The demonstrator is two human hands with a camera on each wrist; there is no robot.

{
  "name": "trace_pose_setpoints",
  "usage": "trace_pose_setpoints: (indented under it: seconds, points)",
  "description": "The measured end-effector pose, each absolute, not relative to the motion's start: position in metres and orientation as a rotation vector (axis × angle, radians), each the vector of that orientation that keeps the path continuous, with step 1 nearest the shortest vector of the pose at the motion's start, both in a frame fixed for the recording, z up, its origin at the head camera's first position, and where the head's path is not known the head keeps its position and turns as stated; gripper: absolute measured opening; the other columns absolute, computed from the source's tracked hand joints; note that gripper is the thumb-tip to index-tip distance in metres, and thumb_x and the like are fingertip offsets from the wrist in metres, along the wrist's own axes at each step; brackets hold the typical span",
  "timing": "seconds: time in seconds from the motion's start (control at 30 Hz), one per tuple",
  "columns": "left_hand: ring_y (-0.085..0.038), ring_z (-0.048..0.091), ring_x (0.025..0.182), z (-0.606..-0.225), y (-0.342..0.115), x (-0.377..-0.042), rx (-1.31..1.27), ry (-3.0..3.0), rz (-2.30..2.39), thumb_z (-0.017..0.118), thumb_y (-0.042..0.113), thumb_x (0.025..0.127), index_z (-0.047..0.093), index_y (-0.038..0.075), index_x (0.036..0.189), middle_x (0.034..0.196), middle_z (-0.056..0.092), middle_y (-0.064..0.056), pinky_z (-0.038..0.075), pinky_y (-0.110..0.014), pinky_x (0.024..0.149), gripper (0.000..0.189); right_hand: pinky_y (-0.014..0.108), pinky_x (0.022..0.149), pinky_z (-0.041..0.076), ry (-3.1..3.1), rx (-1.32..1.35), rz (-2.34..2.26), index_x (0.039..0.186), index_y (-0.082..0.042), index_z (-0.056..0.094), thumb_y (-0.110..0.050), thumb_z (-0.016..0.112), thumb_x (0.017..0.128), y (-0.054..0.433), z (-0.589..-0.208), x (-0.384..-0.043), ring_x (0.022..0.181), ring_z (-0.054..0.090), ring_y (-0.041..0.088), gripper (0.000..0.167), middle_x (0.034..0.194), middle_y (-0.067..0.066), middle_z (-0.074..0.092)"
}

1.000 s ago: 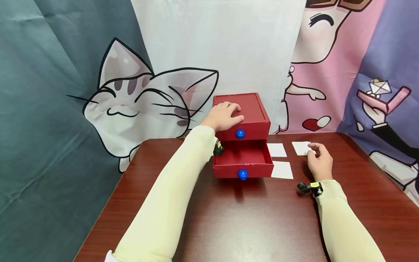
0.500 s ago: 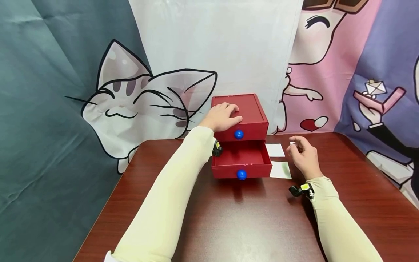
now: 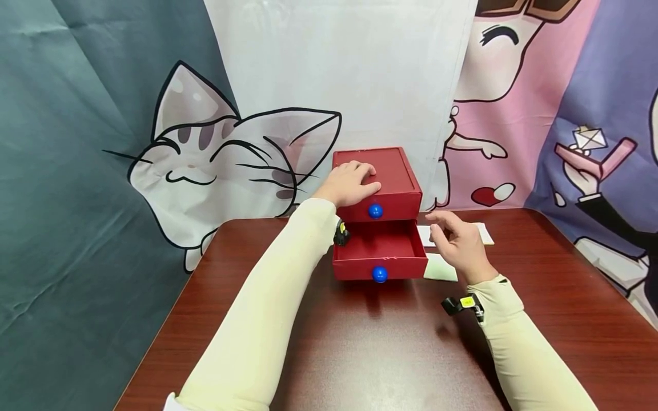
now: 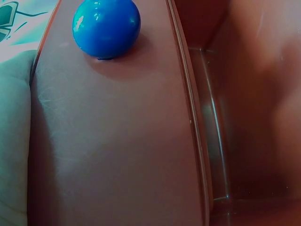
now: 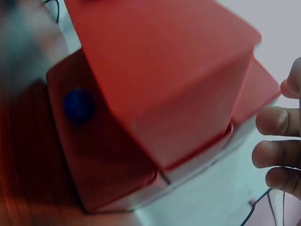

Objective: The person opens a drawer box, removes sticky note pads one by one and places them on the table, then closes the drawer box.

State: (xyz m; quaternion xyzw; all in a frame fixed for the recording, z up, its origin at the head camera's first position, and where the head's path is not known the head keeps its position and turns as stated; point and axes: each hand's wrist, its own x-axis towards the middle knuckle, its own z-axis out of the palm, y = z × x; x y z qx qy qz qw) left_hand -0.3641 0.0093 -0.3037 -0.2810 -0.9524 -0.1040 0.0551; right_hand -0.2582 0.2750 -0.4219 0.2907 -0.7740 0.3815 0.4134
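Observation:
My left hand rests on the top of a red chest of drawers, thumb apart from the fingers. A blue knob marks its top drawer, which is closed. Below it, a red drawer stands pulled out, with nothing visible inside. My right hand is just right of this drawer, above the white cards, index finger and thumb bent toward each other. In the right wrist view its curled fingertips show at the right edge. I cannot tell whether a small thing is between finger and thumb.
A pale green card lies by the drawer. Behind it are a white card and another white card, both partly hidden by the right hand. A lower drawer with a blue knob shows beneath. A printed curtain hangs behind the table.
My right hand has moved left from the far-right white card to beside the open drawer. The front card, white before, now looks pale green. My left hand stays on the chest.

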Motion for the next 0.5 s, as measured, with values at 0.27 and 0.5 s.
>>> trace_pose_setpoints:
  seconds: [0.27,0.5]
  points:
    - [-0.022,0.041,0.135,-0.303,0.009,-0.363,-0.853,-2.893,-0.325,0.045,0.056,0.101,0.05,0.027,0.138,0.146,0.046,-0.002,0.028,-0.041,0.118,0.048,0.022,0.052,0.044,-1.949,0.887,0.772,0.103,-0.007,0.073,-0.007,0.065,0.084,0.257,-0.409,-0.247,0.057,0.05,0.006,0.021,0.073,-0.003,0.066]
    - [-0.022,0.042,0.135,-0.303,0.009,-0.364,-0.847,-2.887,-0.332,0.045,0.057,0.1,0.051,0.027,0.137,0.145,0.047,-0.002,0.028,-0.041,0.117,0.047,0.028,0.053,0.052,-1.944,1.031,0.531,0.1,-0.011,0.074,-0.027,0.057,0.095,0.241,-0.395,-0.236,0.06,0.058,0.007,0.023,0.084,-0.002,0.072]
